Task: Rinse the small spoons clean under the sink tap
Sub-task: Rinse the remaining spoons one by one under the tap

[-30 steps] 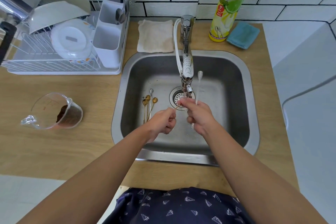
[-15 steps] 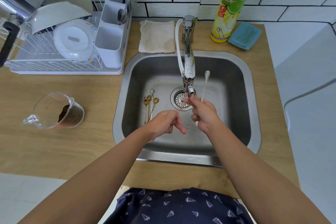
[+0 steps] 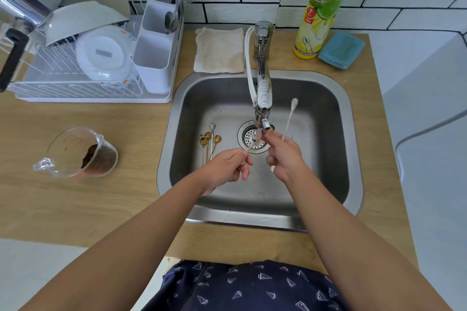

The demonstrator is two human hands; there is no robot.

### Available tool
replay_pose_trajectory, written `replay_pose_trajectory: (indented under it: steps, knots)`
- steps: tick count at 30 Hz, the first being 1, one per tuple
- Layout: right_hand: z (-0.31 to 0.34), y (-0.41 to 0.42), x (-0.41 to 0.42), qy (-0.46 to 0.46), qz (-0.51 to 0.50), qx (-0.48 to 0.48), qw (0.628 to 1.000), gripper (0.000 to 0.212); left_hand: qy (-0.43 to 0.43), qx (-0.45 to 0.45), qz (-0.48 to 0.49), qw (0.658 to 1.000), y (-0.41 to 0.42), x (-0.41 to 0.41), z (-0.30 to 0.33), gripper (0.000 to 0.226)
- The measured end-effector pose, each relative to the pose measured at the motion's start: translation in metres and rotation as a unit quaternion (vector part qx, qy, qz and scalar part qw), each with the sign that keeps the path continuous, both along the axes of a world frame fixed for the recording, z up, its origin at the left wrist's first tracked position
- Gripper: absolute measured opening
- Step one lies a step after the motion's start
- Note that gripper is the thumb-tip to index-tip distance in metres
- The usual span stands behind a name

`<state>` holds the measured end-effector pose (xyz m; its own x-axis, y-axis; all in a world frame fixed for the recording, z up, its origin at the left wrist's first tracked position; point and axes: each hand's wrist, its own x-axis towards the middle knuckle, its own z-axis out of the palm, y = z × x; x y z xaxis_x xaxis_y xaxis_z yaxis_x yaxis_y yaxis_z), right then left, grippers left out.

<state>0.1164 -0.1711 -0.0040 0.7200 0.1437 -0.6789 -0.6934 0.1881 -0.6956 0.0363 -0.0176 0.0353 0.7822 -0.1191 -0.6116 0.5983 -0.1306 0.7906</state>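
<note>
Water runs from the chrome tap [image 3: 262, 98] over the drain of the steel sink [image 3: 328, 98]. My left hand [image 3: 227, 168] pinches the handle of a thin gold spoon [image 3: 254, 145]; its far end reaches up under the stream. My right hand [image 3: 284, 155] holds a silver spoon [image 3: 290, 113] that sticks up past the fingers, while its fingertips touch the gold spoon's tip at the water. Several small gold and silver spoons [image 3: 209, 142] lie on the sink floor left of the drain.
A dish rack [image 3: 83, 58] with bowls and a cutlery holder stands at the back left. A glass measuring jug [image 3: 80, 153] with brown residue sits on the wooden counter. A folded cloth [image 3: 218, 50], a dish soap bottle [image 3: 321, 10] and a blue sponge [image 3: 341, 49] line the back.
My left hand moved left and a little down, drawing the gold spoon's handle out so its tip stays under the stream. The silver spoon in my right hand tilted slightly.
</note>
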Motion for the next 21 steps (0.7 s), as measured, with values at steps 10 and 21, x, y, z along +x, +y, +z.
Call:
replay_pose_trajectory:
  steps: [10, 21]
  knots:
    - [0.001, -0.003, -0.011, -0.003, 0.056, 0.058, 0.997, 0.018, 0.110, -0.174, 0.098, 0.974, 0.006, -0.003, -0.008, 0.041]
    - [-0.003, 0.004, -0.021, -0.013, 0.070, 0.026, 0.997, 0.007, 0.242, -0.318, 0.187, 0.898, 0.008, -0.008, -0.010, 0.043]
